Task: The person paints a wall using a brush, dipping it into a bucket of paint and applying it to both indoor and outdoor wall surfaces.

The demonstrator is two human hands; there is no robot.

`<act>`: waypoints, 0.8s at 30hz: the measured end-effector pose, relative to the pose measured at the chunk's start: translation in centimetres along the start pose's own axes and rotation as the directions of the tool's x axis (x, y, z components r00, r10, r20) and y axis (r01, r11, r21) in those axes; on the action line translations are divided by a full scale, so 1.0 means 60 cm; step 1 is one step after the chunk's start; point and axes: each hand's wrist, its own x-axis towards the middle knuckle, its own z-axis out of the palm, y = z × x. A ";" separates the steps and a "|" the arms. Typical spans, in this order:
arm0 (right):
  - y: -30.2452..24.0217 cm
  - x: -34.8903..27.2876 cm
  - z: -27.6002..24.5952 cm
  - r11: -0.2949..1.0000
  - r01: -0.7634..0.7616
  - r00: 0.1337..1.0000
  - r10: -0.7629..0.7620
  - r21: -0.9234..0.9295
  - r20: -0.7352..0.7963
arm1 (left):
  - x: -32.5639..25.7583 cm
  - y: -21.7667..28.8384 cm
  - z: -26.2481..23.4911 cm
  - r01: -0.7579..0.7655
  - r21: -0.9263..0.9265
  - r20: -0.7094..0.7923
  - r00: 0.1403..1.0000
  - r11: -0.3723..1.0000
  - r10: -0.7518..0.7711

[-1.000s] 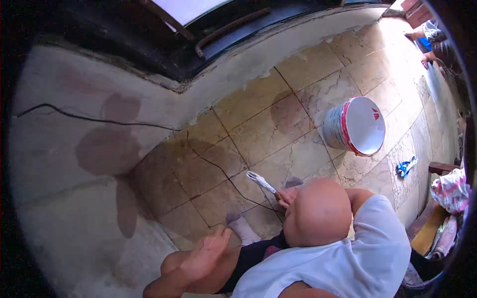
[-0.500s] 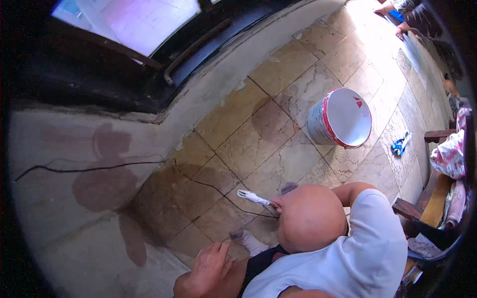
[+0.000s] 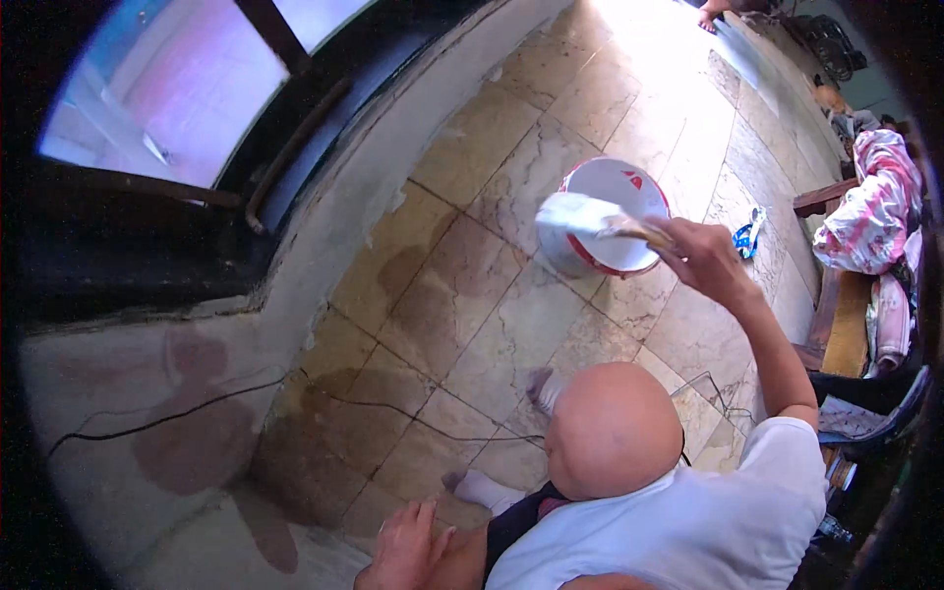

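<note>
My right hand (image 3: 710, 261) is closed round the handle of a paintbrush (image 3: 580, 214), whose white head is blurred by motion. The brush crosses over the rim of a white bucket (image 3: 639, 189) with a red edge, standing on the tiles. Part of the bucket's mouth and side is hidden behind the brush. At the lower left, my left hand (image 3: 405, 547) lies with fingers stretched out by a bent bare leg, and nothing shows in it.
A dark cable (image 3: 423, 417) runs across the floor and up the pale wall (image 3: 98, 393). A blue-and-white object (image 3: 749, 236) lies right of the bucket. Wooden furniture (image 3: 848, 320) with pink-and-white cloth (image 3: 870, 211) stands at right. Another person's foot (image 3: 708, 18) shows far off.
My right hand has swung the paintbrush away from beside my foot, up and right to the bucket. The view has shifted somewhat. My left hand has stayed low at the left.
</note>
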 end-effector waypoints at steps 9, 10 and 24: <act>0.086 0.044 0.073 0.967 -0.182 0.962 0.213 -0.177 0.171 | 0.031 0.012 -0.022 -0.020 0.001 0.008 1.000 1.000 0.020; 0.085 0.057 0.082 0.967 -0.191 0.960 0.220 -0.170 0.175 | 0.030 0.010 -0.023 -0.017 0.007 0.019 1.000 1.000 0.017; 0.091 0.078 0.094 0.910 -0.314 0.921 0.361 -0.271 0.145 | 0.042 0.002 -0.023 -0.073 0.012 -0.060 0.996 0.997 0.073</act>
